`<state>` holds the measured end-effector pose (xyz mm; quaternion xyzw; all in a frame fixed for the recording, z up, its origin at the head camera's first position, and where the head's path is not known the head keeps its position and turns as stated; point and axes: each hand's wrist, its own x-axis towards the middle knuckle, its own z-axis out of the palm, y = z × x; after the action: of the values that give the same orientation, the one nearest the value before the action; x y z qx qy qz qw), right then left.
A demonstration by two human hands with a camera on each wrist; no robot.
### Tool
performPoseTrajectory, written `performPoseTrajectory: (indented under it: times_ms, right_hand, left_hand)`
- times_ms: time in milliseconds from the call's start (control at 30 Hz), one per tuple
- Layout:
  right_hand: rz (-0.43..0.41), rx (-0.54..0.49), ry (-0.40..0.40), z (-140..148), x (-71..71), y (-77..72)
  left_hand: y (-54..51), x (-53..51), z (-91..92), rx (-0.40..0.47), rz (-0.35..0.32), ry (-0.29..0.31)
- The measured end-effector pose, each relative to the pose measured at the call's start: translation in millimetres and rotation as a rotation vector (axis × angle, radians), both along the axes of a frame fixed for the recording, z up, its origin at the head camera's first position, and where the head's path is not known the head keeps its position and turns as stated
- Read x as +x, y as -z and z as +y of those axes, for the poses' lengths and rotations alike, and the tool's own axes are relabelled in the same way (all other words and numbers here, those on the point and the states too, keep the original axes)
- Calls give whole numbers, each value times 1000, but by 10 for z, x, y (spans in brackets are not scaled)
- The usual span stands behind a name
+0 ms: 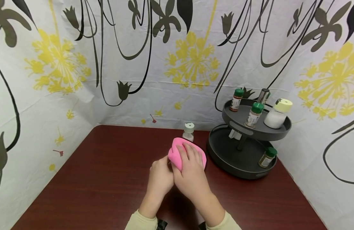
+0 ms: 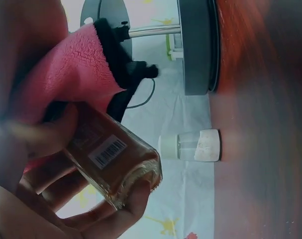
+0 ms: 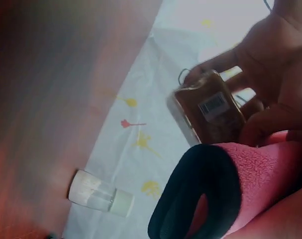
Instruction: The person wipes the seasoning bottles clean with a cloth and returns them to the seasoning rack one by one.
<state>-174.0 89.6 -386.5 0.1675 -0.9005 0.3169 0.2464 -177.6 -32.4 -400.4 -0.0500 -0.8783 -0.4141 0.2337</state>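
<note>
My left hand (image 1: 160,179) grips a small glass bottle (image 2: 108,149) with brown contents and a barcode label. Its fingers wrap the bottle's sides and base in the left wrist view. Over the bottle's other end lies a pink fleecy cloth (image 1: 176,155) with a black edge, which my right hand (image 1: 192,177) holds with curled fingers. Both hands meet above the table, and from the head view they and the cloth hide the bottle. Behind the cloth stands a clear shaker (image 1: 188,131) with a pale cap and whitish contents, upright and touched by neither hand.
A black two-tier round rack (image 1: 237,163) stands to the right. Its upper tier carries several seasoning bottles, among them a white one with a yellow cap (image 1: 278,113). On the lower tier leans a green-capped bottle (image 1: 267,157). Patterned white sheeting (image 1: 154,111) surrounds the dark red table (image 1: 108,179).
</note>
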Motion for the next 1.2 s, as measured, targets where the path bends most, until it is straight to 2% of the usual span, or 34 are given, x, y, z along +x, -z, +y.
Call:
performPoseTrajectory:
  times_ms: [100,200,267,367,433,500,667,900,1200]
  right_hand:
    - [-33,-96,-64,8,-61,-55]
    - [-113,-332,-195,28,-141,-111]
    - [-174,-510,-309,43,-186,-130]
    - [-307,-756,-236,48,-170,-116]
    - [-392,-891,-144,45,-135,-90]
    - [-458,-979,-50,38,-93,-57]
    - [-519,-1039,-93,26,-57,35]
    - [-604,-1013,-100,8,-23,163]
    - [-678,-960,-70,-44,22,268]
  left_hand:
    - [9,7,-6,14,-19,11]
    - [11,9,-9,68,-49,36]
    - [17,7,-5,141,-78,66]
    - [13,0,2,254,-112,106]
    - [3,-3,6,325,-123,130]
    - [-13,-1,7,369,-122,141]
    - [-56,11,3,432,-117,145]
    - [-76,7,-1,476,-107,130]
    - [-112,-28,-6,476,-42,101]
